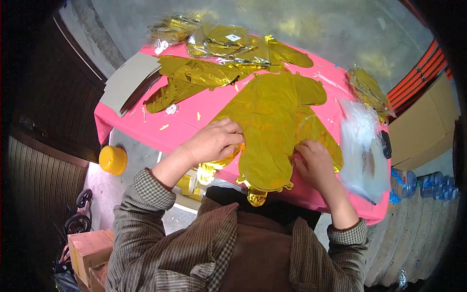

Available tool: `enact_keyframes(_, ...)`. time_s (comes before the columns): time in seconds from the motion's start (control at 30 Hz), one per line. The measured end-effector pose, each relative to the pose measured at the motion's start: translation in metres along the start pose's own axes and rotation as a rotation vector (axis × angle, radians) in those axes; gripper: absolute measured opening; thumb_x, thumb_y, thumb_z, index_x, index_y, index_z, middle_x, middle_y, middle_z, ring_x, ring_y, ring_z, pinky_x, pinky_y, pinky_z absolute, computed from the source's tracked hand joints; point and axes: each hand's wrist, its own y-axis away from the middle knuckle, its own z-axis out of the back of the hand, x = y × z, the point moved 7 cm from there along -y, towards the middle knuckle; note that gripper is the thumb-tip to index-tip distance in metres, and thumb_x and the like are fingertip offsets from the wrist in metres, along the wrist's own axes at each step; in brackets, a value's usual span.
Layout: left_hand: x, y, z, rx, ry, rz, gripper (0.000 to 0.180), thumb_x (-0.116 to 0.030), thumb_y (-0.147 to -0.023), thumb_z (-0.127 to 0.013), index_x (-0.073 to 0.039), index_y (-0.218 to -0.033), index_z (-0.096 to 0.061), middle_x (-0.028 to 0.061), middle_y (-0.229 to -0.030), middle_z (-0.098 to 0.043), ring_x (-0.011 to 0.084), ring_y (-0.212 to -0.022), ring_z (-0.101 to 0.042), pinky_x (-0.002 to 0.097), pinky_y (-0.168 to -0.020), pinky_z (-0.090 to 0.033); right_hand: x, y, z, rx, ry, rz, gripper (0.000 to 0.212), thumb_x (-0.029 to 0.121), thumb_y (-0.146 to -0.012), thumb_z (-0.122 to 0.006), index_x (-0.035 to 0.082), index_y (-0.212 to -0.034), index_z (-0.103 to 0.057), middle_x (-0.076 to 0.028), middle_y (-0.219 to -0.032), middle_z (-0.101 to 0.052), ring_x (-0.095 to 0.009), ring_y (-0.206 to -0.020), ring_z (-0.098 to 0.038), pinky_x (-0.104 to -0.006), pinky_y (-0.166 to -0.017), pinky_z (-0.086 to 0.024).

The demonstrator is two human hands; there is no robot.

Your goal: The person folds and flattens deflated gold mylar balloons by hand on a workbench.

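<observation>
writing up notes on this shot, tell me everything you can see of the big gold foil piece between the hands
The gold foil piece looks thin, shiny and slightly wrinkled, with rounded lobes and small tabs along its edge. It lies flat on the pink cloth, its lower end reaching the near table edge. The left hand and right hand have fingertips at its sides; their grip is unclear.

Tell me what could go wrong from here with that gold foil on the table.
The gold foil looks thin, so it might crease or tear where the left hand and right hand work at it. Its near tip hangs past the edge of the pink tablecloth and could snag on clothing. The clear plastic bags lie close by the right forearm and might get nudged.
</observation>
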Motion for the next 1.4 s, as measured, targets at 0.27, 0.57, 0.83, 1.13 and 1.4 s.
enact_keyframes(0.27,-0.001,-0.001,0.0,0.019,-0.03,0.002,0.02,-0.013,-0.079,-0.059,-0.009,-0.099,-0.063,0.0082,-0.104,-0.057,0.0274,-0.102,-0.053,0.0388,-0.088,-0.044,0.003,0.0,0.004,-0.02,-0.017,0.03,0.026,0.012,-0.075,-0.064,0.002,-0.099,-0.06,-0.014,-0.099,-0.058,-0.032,-0.095,-0.055,-0.0409,-0.083,-0.044)
enact_keyframes(0.57,0.001,-0.001,-0.001,0.029,-0.022,0.001,0.021,-0.013,-0.079,-0.059,-0.008,-0.099,-0.063,0.0081,-0.104,-0.057,0.0274,-0.102,-0.053,0.0385,-0.088,-0.045,0.0,0.002,0.002,-0.022,-0.02,0.041,0.027,0.012,-0.074,-0.065,0.003,-0.099,-0.06,-0.013,-0.102,-0.059,-0.032,-0.098,-0.054,-0.0408,-0.084,-0.044)
enact_keyframes(0.83,0.001,-0.001,0.0,-0.002,0.003,0.014,0.019,-0.011,-0.078,-0.061,-0.008,-0.097,-0.063,0.008,-0.103,-0.058,0.0276,-0.1,-0.054,0.0383,-0.087,-0.045,0.001,0.003,0.004,-0.035,-0.043,0.049,0.025,0.013,-0.074,-0.064,0.004,-0.098,-0.06,-0.014,-0.102,-0.058,-0.033,-0.097,-0.054,-0.0418,-0.084,-0.043)
enact_keyframes(1.13,0.0,-0.002,0.002,-0.027,0.007,-0.001,0.018,-0.009,-0.077,-0.062,-0.007,-0.095,-0.064,0.0082,-0.101,-0.059,0.0277,-0.097,-0.055,0.0377,-0.084,-0.047,0.005,0.001,0.004,-0.049,-0.081,0.04,0.017,0.011,-0.075,-0.062,0.005,-0.09,-0.062,-0.012,-0.1,-0.059,-0.033,-0.096,-0.053,-0.0422,-0.083,-0.042)
enact_keyframes(1.4,0.002,0.0,0.001,-0.032,0.023,0.011,0.018,-0.008,-0.077,-0.061,-0.006,-0.094,-0.065,0.0083,-0.101,-0.059,0.0277,-0.097,-0.055,0.0373,-0.084,-0.047,0.008,-0.004,0.003,-0.018,-0.126,0.047,0.02,0.011,-0.074,-0.061,0.005,-0.093,-0.061,-0.013,-0.098,-0.058,-0.034,-0.092,-0.054,-0.0425,-0.081,-0.042)
